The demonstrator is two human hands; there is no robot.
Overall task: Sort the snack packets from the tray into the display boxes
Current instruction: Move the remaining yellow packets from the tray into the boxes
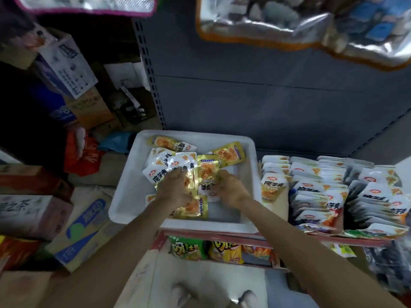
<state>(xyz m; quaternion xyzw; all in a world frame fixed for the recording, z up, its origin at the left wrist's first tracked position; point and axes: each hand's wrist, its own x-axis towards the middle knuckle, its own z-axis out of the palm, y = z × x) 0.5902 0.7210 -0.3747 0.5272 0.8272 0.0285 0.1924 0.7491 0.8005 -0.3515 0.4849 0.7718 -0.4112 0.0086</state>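
A white tray (124,196) sits on the shelf edge with several snack packets in it, some white (175,161) and some gold (229,153). Both hands are inside the tray over the pile. My left hand (173,187) curls its fingers round gold packets (191,181) in the middle of the heap. My right hand (231,187) has its fingers bent down onto a white packet (206,187); the frame is blurred, so its grip is unclear. To the right stand display boxes (273,187) packed with upright rows of white packets (378,190).
Grey shelf backing rises behind the tray. Cardboard cartons (82,232) are stacked on the left floor. Chip bags (186,247) fill the lower shelf under a red edge. Foil bags (289,21) hang overhead. My shoes (180,294) show at the bottom.
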